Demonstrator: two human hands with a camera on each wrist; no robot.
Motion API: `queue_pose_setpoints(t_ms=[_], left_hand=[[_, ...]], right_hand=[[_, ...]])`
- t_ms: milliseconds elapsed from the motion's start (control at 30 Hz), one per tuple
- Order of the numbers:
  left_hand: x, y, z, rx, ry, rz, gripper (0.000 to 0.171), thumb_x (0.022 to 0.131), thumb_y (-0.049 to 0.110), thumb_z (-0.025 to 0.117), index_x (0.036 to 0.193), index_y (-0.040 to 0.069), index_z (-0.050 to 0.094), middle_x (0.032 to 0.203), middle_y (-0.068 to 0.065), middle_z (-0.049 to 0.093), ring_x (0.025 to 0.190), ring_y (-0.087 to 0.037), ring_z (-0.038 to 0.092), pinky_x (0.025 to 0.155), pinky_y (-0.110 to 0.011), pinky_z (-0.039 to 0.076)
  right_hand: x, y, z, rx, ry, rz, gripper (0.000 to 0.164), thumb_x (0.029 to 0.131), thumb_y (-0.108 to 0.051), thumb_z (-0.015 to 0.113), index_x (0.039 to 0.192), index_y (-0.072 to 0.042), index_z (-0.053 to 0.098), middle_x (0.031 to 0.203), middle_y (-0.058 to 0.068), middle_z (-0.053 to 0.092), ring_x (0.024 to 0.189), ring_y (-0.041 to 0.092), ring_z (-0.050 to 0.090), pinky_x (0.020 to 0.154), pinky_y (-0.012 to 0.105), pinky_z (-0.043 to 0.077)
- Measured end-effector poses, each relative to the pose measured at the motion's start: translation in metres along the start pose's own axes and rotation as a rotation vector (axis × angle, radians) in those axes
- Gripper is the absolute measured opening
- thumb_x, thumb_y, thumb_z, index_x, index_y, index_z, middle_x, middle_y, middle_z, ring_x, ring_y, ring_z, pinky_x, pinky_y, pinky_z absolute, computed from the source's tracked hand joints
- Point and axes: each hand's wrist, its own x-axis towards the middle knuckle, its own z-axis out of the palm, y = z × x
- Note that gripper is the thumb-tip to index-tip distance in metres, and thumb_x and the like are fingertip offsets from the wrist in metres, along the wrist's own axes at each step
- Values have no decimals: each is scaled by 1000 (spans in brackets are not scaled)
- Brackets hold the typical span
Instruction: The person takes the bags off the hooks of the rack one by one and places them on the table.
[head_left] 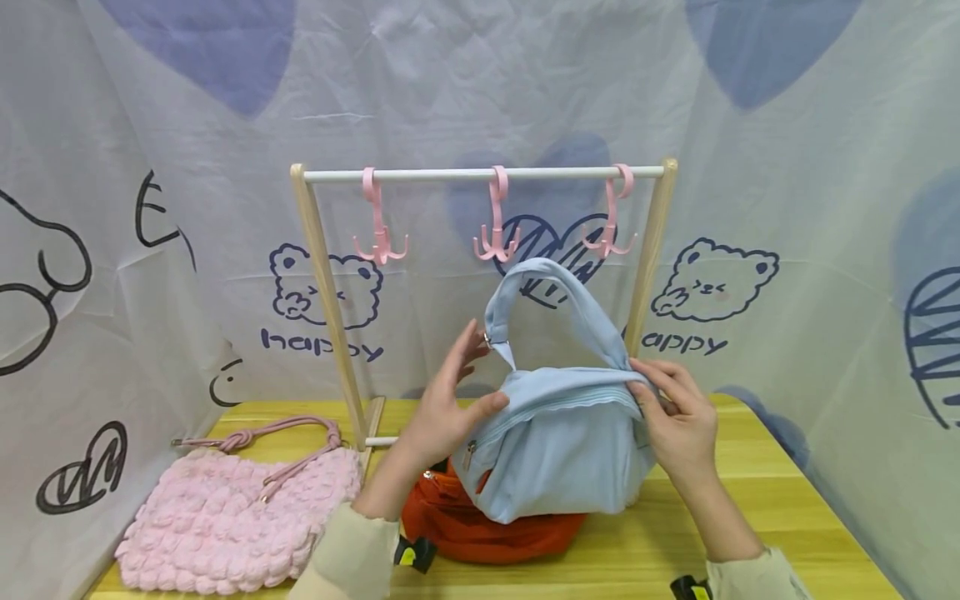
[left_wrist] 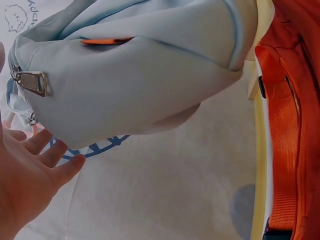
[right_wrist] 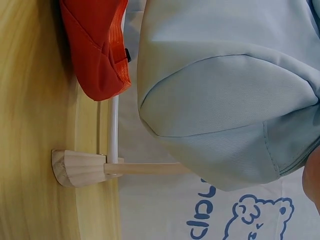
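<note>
A light blue shoulder bag (head_left: 562,467) is held up in front of the rack, its strap (head_left: 588,312) arching above the zipped top. My right hand (head_left: 678,421) pinches the bag's upper right corner between thumb and fingers. On the other side, my left hand (head_left: 446,408) has its fingers spread beside the strap's metal ring, with the thumb at the bag's left edge. The left wrist view shows those fingers extended close to the bag's zipper pull (left_wrist: 32,82). Partly hidden below the blue bag, an orange-red bag (head_left: 495,533) lies on the table.
A wooden rack with a white rail (head_left: 435,176) stands behind the bags. Three pink hooks hang from it: a left hook (head_left: 381,242), a middle hook (head_left: 496,242) and a right hook (head_left: 611,237). A pink puffy bag (head_left: 232,521) lies at the table's (head_left: 780,500) left.
</note>
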Motion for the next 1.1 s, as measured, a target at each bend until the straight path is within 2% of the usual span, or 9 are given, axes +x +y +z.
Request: queue_pose_setpoints(t_ms=[167, 367, 567, 633, 700, 833, 933, 1100], left_hand=[[-5, -5, 3, 5, -34, 1, 118, 83, 80, 65, 168, 15, 15, 162, -12, 41, 144, -35, 45, 115, -60, 38], [-8, -10, 6, 44, -43, 29, 115, 81, 78, 69, 168, 24, 17, 161, -4, 43, 142, -28, 48, 114, -57, 42], [-11, -12, 7, 77, -23, 76, 104, 86, 72, 71, 166, 23, 27, 161, -3, 41, 138, -30, 50, 109, -57, 46], [-12, -14, 7, 71, -17, 81, 97, 89, 61, 75, 165, 22, 30, 160, -3, 41, 136, -30, 52, 108, -55, 48], [-12, -15, 7, 43, -15, 76, 92, 91, 44, 81, 165, 21, 31, 160, -3, 41, 133, -30, 55, 107, -51, 51], [-13, -15, 9, -28, -21, 60, 92, 89, 11, 83, 165, 20, 31, 157, -7, 42, 126, -29, 63, 104, -46, 55], [-13, -14, 10, -55, -22, 35, 92, 89, 5, 82, 165, 20, 32, 154, -8, 44, 121, -26, 67, 102, -42, 56], [-13, -14, 13, -63, -8, 19, 86, 90, 5, 81, 163, 16, 37, 151, -10, 47, 113, -24, 70, 96, -36, 59]], right_hand=[[-1, 1, -1, -5, 1, 3, 37, 79, 34, 66, 111, 17, 72, 106, 18, 68, 99, 9, 68, 75, 11, 57], [-5, 4, -2, -47, -3, 25, 37, 78, 33, 68, 110, 17, 73, 107, 12, 69, 98, 7, 67, 76, 12, 57], [-7, 1, -1, -53, -17, 50, 37, 79, 32, 68, 111, 15, 73, 106, 14, 68, 99, 8, 67, 84, 16, 57], [-7, 0, -1, -64, -24, 63, 36, 80, 31, 68, 112, 15, 74, 106, 14, 68, 99, 8, 67, 84, 16, 57], [-8, -1, -2, -79, -30, 88, 35, 82, 29, 69, 112, 13, 74, 107, 10, 69, 99, 7, 67, 84, 17, 57], [-9, -3, -4, -104, -42, 150, 33, 84, 24, 70, 114, 12, 74, 108, 0, 69, 100, 6, 67, 87, 19, 57], [-10, -3, -5, -114, -46, 173, 32, 85, 23, 71, 114, 11, 75, 108, -3, 68, 101, 6, 67, 87, 19, 57], [-10, -3, -7, -147, -50, 154, 33, 85, 22, 71, 115, 10, 75, 107, -2, 69, 99, 3, 66, 84, 15, 57]])
